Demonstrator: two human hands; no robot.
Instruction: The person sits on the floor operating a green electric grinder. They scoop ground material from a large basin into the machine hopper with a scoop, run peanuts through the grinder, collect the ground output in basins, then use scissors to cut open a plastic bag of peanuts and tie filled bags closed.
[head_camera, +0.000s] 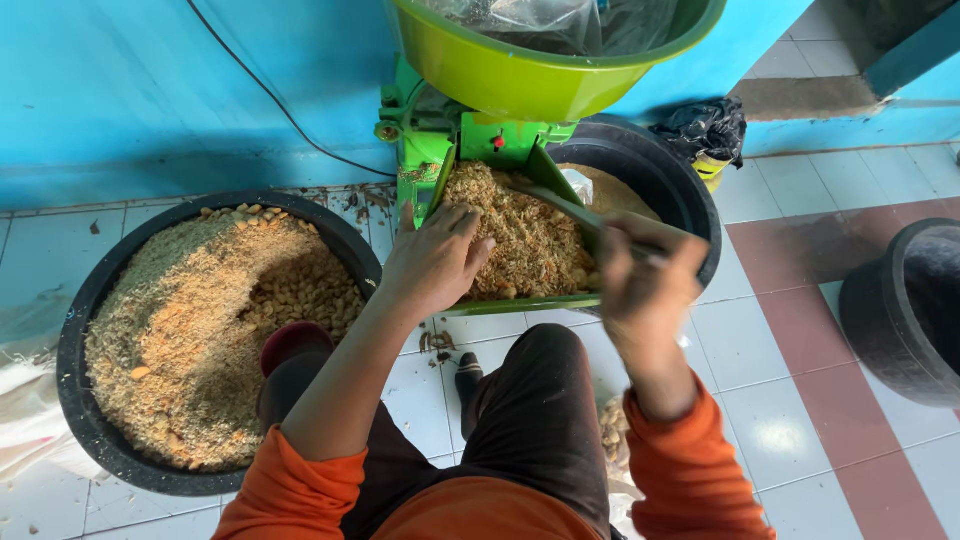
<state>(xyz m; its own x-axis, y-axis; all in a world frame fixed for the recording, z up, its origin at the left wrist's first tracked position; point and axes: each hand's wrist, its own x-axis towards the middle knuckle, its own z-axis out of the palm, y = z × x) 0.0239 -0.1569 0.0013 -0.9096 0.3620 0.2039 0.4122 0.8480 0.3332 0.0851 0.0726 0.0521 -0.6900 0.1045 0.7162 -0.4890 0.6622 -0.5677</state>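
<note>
Fingers: left hand (437, 262) lies spread and loose, palm down on the crumb heap, grasping nothing; right hand (645, 285) is clenched round the handle of a green stick (570, 208), motion-blurred.
Crumb heap (525, 240): coarse tan-orange flakes with some whole pale kernels, dry and loose; it fills the green tray (520, 302) under the machine's outlet.
Progress: tray piled full and not yet cleared; judged mid-run, since much feed remains beside it.
Left tub (75, 330): round, black, plastic; holds a large mound of fine meal with whole kernels (300, 290) in a hollow at its right side.
Rear tub (680, 185): black, behind the tray, partly filled with fine tan meal.
Machine (440, 135): bright green painted metal; round green hopper (540, 70) on top, lined with clear plastic.
Floor (770, 340): glossy white and dull-red tiles, scattered crumbs.
Wall (150, 90): blue, a black cable across it.
</note>
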